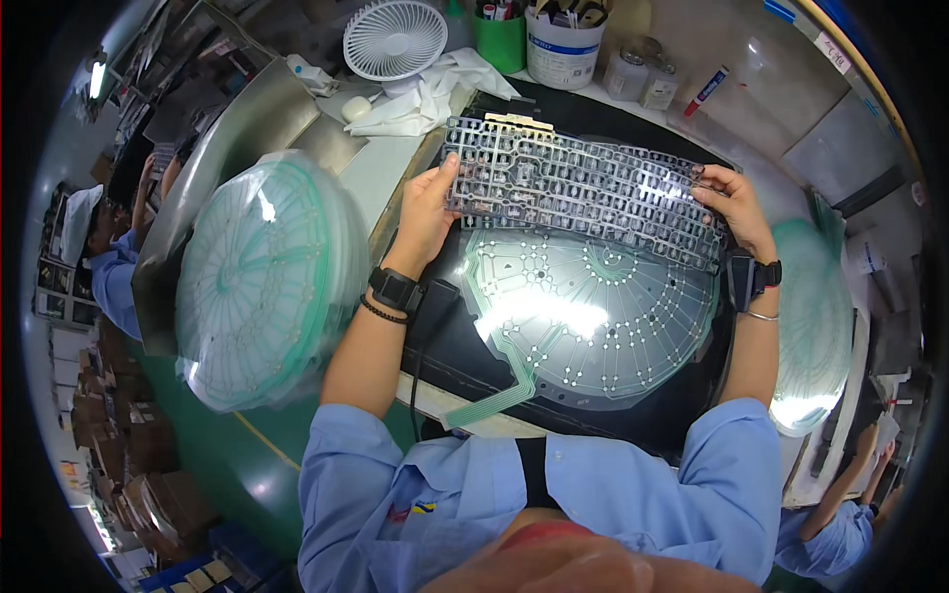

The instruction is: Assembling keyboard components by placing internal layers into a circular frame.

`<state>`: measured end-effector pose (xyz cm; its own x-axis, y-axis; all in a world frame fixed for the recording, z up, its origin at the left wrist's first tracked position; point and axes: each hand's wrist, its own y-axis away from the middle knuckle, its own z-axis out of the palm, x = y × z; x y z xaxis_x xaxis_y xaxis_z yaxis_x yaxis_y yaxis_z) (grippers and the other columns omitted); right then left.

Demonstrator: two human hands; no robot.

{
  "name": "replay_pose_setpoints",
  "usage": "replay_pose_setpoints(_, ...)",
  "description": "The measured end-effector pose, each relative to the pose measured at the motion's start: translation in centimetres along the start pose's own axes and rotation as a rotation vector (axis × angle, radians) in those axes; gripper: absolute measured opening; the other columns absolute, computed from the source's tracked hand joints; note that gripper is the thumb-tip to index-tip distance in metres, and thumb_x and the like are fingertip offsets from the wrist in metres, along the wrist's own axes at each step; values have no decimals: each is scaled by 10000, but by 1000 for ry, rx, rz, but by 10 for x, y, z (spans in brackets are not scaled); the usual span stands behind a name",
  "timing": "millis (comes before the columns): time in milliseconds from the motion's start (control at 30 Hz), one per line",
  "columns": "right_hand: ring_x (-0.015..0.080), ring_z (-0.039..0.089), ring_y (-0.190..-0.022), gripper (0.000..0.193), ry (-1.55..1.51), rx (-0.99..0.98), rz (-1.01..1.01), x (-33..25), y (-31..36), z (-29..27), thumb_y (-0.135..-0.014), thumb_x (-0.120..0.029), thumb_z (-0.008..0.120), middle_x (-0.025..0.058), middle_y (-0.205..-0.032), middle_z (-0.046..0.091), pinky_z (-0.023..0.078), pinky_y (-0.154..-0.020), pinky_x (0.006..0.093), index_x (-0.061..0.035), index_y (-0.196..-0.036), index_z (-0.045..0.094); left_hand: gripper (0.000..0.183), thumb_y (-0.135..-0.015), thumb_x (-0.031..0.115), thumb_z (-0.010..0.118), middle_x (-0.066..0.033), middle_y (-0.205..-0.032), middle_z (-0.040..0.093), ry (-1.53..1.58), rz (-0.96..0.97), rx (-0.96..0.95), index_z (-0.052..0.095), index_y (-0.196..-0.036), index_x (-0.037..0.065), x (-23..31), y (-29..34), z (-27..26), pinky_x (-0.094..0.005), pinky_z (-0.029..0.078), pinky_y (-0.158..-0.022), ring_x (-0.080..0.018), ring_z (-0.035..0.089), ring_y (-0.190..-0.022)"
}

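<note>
My left hand (431, 206) pinches the left end of a keyboard-like sheet (583, 183), dark and clear with rows of small cutouts. My right hand (736, 206) grips its right end. Held tilted, the sheet hides the far part of a round clear circuit sheet (633, 341) that lies on a black work surface (450, 341). This round sheet bears green traces and rows of pale dots; a green striped tail (494, 403) sticks out toward me. Bright glare covers part of its middle. Both my wrists carry black bands.
Stacks of round green-traced sheets stand left (252, 287) and right (806, 316). Along the back are a white fan (393, 42), white cloth (435, 94), a green pen cup (501, 40), a white tub (563, 49), small jars (628, 74) and a marker (706, 91). Other people work at both sides.
</note>
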<state>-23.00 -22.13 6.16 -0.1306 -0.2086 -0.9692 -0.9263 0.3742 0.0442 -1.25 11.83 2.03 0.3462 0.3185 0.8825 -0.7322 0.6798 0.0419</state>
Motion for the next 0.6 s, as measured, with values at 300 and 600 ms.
replay_pose_setpoints(300, 25, 546, -719, 293, 11, 2, 26, 4, 1, -1, -807, -80, 644, -15, -880, 622, 439, -544, 161, -45, -1093, 592, 233, -902, 194, 549, -75, -849, 650, -51, 31, 2, 622, -933, -25, 1, 2, 4, -261, 533, -635, -112, 617, -719)
replay_pose_setpoints(600, 37, 554, -740, 298, -21, -10, 19, 1, 2, 0, -796, -46, 645, 9, -894, 626, 452, -588, 167, -23, -1088, 591, 222, -878, 180, 590, -35, -869, 642, -300, 130, -11, 625, -993, -7, -11, -1, -3, -209, 473, -677, -80, 597, -728)
